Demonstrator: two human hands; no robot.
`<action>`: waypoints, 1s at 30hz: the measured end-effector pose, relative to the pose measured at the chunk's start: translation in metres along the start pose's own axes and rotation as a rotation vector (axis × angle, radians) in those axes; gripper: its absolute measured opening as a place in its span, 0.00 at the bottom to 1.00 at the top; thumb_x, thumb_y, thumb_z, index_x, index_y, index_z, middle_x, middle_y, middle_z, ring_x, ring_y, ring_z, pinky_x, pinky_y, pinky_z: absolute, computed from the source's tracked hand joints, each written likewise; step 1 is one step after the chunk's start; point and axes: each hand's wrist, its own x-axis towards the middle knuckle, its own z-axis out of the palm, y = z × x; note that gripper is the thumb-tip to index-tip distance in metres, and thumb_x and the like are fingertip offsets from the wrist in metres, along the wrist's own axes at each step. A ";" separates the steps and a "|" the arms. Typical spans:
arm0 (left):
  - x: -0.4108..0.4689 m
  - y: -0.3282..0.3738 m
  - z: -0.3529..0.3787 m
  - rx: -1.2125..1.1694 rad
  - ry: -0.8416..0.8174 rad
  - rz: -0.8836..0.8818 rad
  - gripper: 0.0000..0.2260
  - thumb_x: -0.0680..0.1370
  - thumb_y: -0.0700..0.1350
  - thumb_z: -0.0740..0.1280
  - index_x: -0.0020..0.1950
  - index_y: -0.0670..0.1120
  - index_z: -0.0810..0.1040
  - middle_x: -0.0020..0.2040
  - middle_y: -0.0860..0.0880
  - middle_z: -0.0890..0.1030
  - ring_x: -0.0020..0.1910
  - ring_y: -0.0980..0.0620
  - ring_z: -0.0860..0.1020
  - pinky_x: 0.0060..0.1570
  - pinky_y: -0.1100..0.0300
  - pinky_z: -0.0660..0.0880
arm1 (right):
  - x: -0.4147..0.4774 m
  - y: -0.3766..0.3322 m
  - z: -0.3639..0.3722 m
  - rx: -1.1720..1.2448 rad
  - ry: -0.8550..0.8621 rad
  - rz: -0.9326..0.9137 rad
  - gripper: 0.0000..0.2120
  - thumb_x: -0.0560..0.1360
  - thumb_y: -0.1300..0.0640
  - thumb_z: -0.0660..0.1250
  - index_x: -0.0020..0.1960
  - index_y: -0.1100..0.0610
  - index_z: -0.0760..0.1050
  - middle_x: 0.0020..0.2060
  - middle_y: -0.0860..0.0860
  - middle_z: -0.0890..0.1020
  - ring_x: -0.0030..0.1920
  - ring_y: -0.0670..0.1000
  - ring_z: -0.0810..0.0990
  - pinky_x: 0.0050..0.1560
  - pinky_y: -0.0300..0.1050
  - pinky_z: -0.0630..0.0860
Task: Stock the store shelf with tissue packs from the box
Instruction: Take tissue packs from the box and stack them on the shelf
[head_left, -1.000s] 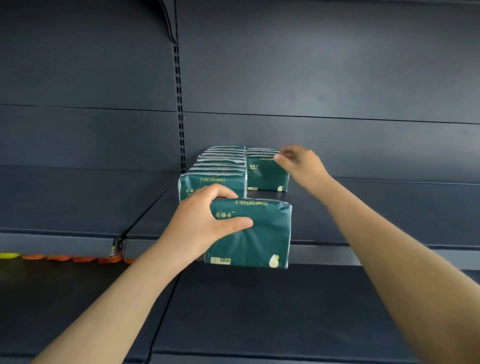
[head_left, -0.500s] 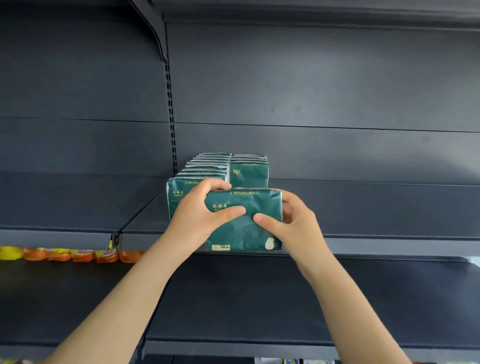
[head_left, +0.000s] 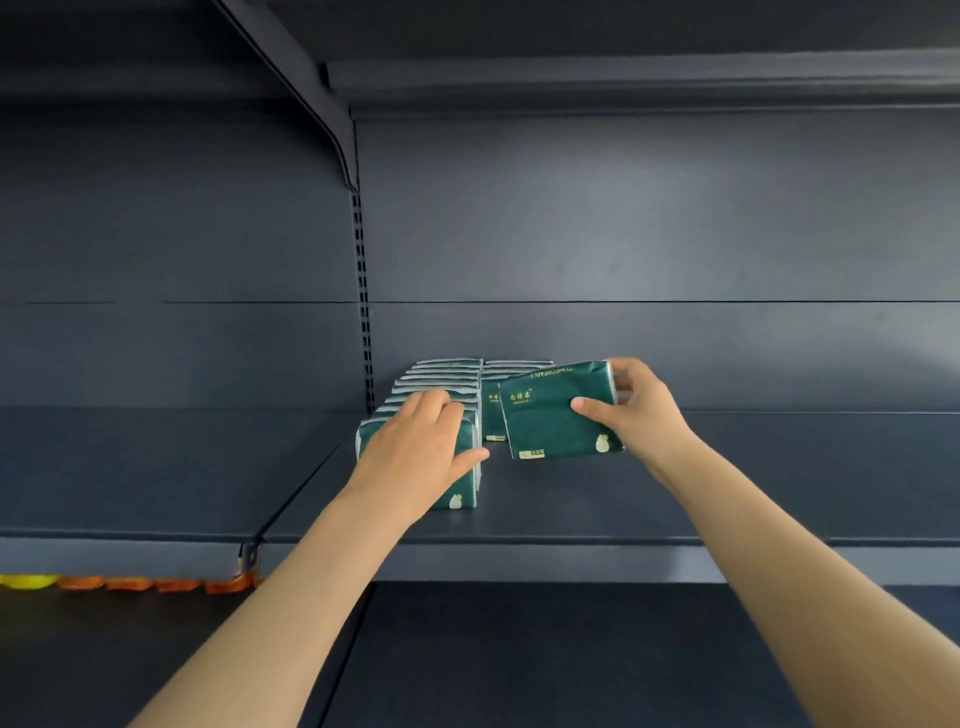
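Observation:
On the dark shelf (head_left: 701, 499) stand two rows of green tissue packs. The left row (head_left: 441, 375) runs back to the rear panel, and my left hand (head_left: 415, 452) rests on its front pack (head_left: 460, 496) with the fingers bent over the top edge. The right row (head_left: 514, 366) is shorter and sits further back. My right hand (head_left: 641, 410) grips another green tissue pack (head_left: 550, 415) by its right end. This pack is tilted, just in front of the right row and low over the shelf. The box is not in view.
A slotted upright (head_left: 363, 312) and a slanted bracket (head_left: 311, 93) stand left of the rows, under an upper shelf (head_left: 623, 78). Bare shelf surface stretches to the right of the packs. A lower shelf (head_left: 519, 654) lies below. Orange and yellow packets (head_left: 130, 583) line the lower left.
My left hand let go of the carried pack and moved onto the left row's front pack. My right hand took the pack and carried it up toward the right row.

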 end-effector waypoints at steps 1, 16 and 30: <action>0.004 -0.003 0.004 0.045 -0.015 -0.002 0.28 0.79 0.61 0.55 0.70 0.43 0.66 0.66 0.50 0.68 0.67 0.51 0.66 0.62 0.60 0.67 | 0.009 0.005 0.007 -0.043 0.015 0.001 0.22 0.70 0.59 0.74 0.61 0.53 0.70 0.53 0.51 0.77 0.51 0.52 0.79 0.46 0.51 0.80; 0.017 -0.024 0.051 0.208 0.032 0.017 0.25 0.68 0.63 0.61 0.45 0.41 0.80 0.41 0.46 0.82 0.40 0.46 0.81 0.41 0.55 0.79 | 0.067 0.066 0.078 -0.304 0.059 0.092 0.24 0.77 0.56 0.65 0.70 0.57 0.61 0.56 0.57 0.78 0.48 0.57 0.77 0.49 0.45 0.74; 0.017 -0.020 0.036 0.221 -0.098 0.028 0.31 0.74 0.64 0.47 0.60 0.42 0.72 0.55 0.48 0.76 0.55 0.47 0.75 0.56 0.56 0.71 | 0.061 0.057 0.059 -0.487 -0.033 0.119 0.23 0.75 0.51 0.68 0.63 0.62 0.67 0.51 0.54 0.79 0.45 0.50 0.74 0.43 0.40 0.68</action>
